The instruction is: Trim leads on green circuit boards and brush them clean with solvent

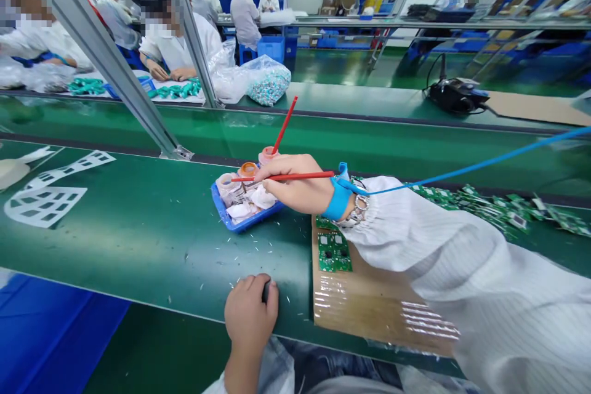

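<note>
My right hand [295,184] is closed around a thin red-handled brush [307,176], with its working end over a small blue tray [240,225]. A blue strap with a cord is round that wrist. In the tray are a whitish jar [226,186], an orange-rimmed jar [248,168], a pink jar [268,155] with another red stick [285,125] standing in it, and crumpled white wipes [242,212]. My left hand [252,306] is closed at the table's front edge; a dark spot shows by the thumb, but I cannot make out what it is.
Cardboard [369,295] bearing green circuit boards [335,251] lies under my right forearm, with a heap of boards [503,212] beyond. White cut-out sheets [46,206] lie left. A metal post [175,149] stands behind. Across the line, a co-worker [178,43] handles green parts.
</note>
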The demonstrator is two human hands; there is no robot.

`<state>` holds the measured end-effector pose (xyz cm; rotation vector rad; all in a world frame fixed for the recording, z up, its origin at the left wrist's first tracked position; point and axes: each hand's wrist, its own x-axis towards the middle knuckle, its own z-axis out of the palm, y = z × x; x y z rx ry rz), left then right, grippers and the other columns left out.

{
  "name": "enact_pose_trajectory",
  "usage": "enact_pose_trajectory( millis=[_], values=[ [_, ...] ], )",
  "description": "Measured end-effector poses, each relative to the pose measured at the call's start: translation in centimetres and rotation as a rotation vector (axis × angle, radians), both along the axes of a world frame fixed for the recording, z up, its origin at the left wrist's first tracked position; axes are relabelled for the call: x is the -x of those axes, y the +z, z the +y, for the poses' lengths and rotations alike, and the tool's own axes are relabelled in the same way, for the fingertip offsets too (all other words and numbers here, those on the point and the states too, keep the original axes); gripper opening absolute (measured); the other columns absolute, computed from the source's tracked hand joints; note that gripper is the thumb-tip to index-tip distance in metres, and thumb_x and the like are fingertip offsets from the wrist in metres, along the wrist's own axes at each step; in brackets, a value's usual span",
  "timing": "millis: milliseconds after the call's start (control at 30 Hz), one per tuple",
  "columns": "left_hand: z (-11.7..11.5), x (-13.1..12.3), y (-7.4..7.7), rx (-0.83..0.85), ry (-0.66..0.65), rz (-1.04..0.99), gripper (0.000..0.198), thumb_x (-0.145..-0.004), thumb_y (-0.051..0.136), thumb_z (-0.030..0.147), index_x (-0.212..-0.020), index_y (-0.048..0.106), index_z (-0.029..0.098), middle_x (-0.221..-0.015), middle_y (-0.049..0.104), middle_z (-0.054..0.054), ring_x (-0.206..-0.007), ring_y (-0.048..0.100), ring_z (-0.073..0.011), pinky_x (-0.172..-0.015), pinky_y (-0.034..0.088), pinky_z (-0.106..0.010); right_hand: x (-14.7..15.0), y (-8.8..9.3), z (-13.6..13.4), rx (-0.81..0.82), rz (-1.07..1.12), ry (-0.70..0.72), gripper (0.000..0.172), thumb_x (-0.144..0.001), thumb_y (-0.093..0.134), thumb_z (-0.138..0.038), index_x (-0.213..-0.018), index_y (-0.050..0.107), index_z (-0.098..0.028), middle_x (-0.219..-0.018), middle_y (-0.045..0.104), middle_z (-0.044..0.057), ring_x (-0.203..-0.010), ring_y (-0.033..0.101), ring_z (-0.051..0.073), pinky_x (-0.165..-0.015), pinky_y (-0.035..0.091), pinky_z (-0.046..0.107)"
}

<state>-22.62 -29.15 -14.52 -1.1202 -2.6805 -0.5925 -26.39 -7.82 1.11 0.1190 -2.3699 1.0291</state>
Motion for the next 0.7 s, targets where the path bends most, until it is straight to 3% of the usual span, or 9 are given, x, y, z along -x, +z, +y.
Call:
enact_pose_trajectory(
  millis=[200,300,467,533,600,633,700],
  values=[
    [-0.2,-0.3,-0.3,-0.006,0.019,0.010,0.021,-0.087,0.047,0.024,-0.072,0.062,0.023,-0.062,0.061,0.000,-0.061,0.056,-0.0188,-0.063,0.036,-0.031,1.7,-0.8,0.0,-0.052,0.018,0.020,0.022,-0.072,0.052,-0.008,-0.071,0.073,-0.016,-0.073,0.070,0.001,-0.079,0.062,0.014,-0.081,0.046,0.028],
    [-0.1,-0.2,-0.4,-0.013,0.024,0.017,0.022,-0.087,0.047,0.023,-0.071,0.061,0.023,-0.061,0.061,0.000,-0.060,0.056,-0.0185,-0.062,0.037,-0.030,2.8,-1.0,-0.2,-0.064,-0.080,0.044,0.023,-0.073,0.052,-0.007,-0.075,0.073,-0.016,-0.079,0.072,0.001,-0.081,0.062,0.013,-0.087,0.044,0.029],
    [0.1,-0.6,-0.1,-0.006,0.075,0.052,0.024,-0.085,0.047,0.020,-0.066,0.060,0.022,-0.058,0.060,0.001,-0.058,0.057,-0.0176,-0.059,0.039,-0.029,3.0,-0.9,-0.4,-0.074,-0.252,0.156,0.030,-0.078,0.052,-0.012,-0.100,0.072,-0.018,-0.100,0.072,0.003,-0.094,0.063,0.016,-0.091,0.045,0.030],
    [0.2,-0.6,0.1,0.015,0.098,0.064,0.024,-0.084,0.047,0.019,-0.064,0.060,0.023,-0.057,0.060,0.001,-0.058,0.058,-0.0169,-0.059,0.040,-0.029,1.6,-1.0,0.3,-0.052,-0.290,0.181,0.044,-0.075,0.055,-0.012,-0.117,0.064,-0.016,-0.103,0.070,0.006,-0.093,0.064,0.017,-0.087,0.048,0.030],
    [0.3,-0.5,0.1,0.042,0.113,0.068,0.024,-0.084,0.047,0.019,-0.065,0.060,0.024,-0.058,0.061,0.001,-0.059,0.059,-0.0165,-0.059,0.042,-0.028,-1.0,-1.1,2.0,-0.026,-0.339,0.171,0.051,-0.075,0.053,-0.013,-0.125,0.058,-0.013,-0.087,0.072,0.005,-0.073,0.066,0.016,-0.074,0.052,0.030],
    [0.3,-0.3,0.1,0.054,0.115,0.066,0.024,-0.084,0.046,0.019,-0.065,0.061,0.024,-0.059,0.062,0.002,-0.059,0.060,-0.0167,-0.059,0.043,-0.029,-2.8,-1.1,3.2,-0.011,-0.369,0.153,0.051,-0.074,0.052,-0.015,-0.125,0.057,-0.011,-0.078,0.071,0.003,-0.062,0.064,0.015,-0.066,0.053,0.029],
    [0.0,0.0,0.3,0.065,0.110,0.053,0.024,-0.085,0.046,0.020,-0.068,0.062,0.026,-0.062,0.065,0.002,-0.062,0.062,-0.0176,-0.061,0.046,-0.029,-7.4,-1.0,6.0,0.043,-0.453,0.072,0.045,-0.076,0.052,-0.021,-0.119,0.060,-0.011,-0.077,0.070,0.002,-0.060,0.064,0.014,-0.061,0.052,0.027]
  ],
)
